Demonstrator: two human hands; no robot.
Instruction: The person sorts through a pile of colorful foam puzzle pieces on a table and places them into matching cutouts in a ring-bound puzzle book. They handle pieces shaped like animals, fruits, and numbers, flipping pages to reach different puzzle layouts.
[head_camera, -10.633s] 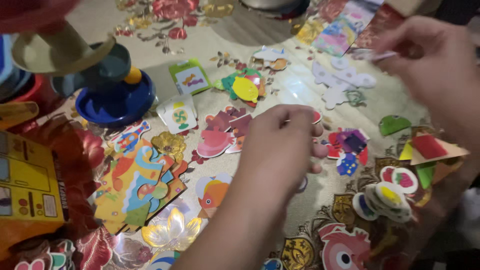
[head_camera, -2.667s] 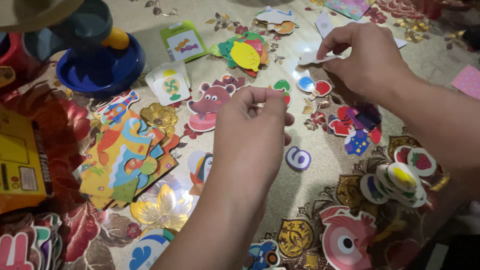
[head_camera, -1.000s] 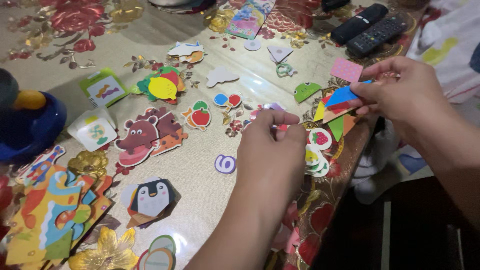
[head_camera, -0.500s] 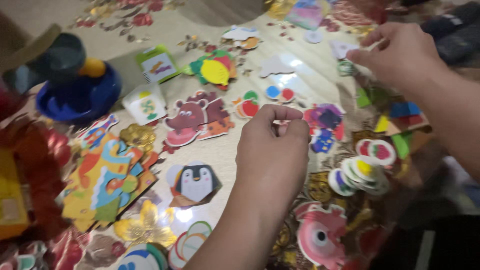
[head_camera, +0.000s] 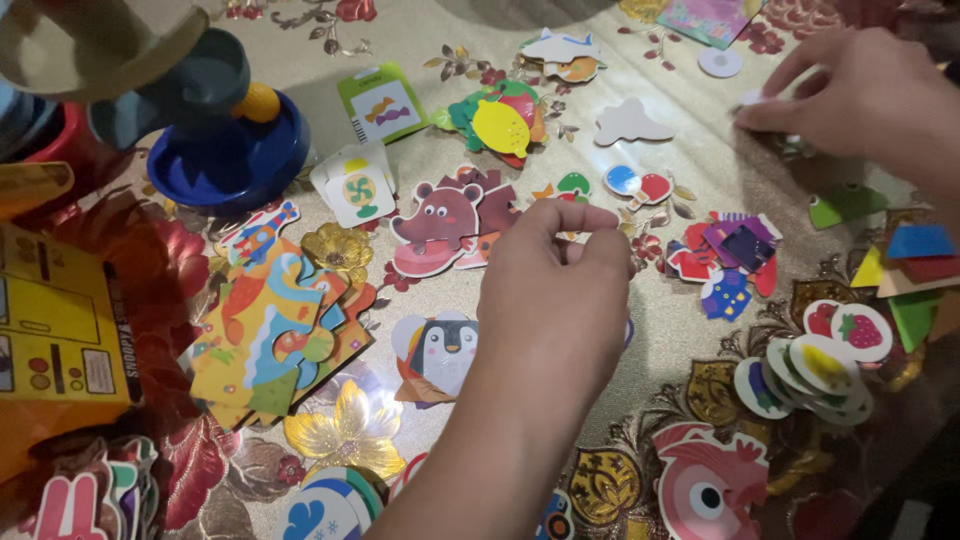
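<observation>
**Two hands among scattered picture cut-outs**

On the glossy, flower-patterned tablecloth lies a spread of flat cardboard cut-outs, and both hands are busy above it. The left hand hovers over the middle of the table with fingers curled in and tips pinched together, as one holds something small and thin; whatever sits between them is hidden behind the fingers, so I cannot say what it is. Just beyond its fingertips lie the brown bear cut-out and a small apple piece, and the penguin cut-out lies just beside its wrist.

The right hand reaches to the far right edge, fingers narrowed down onto a small pale piece against the cloth, seemingly to pinch it up by its edge. A white cloud-shaped cut-out lies near it, back side up.

Round fruit discs sit overlapped in a loose stack near the right edge, likely gathered by kind, as are the coloured triangles just above them. An assembled jigsaw rests to the left, beside a blue toy bowl.
</observation>
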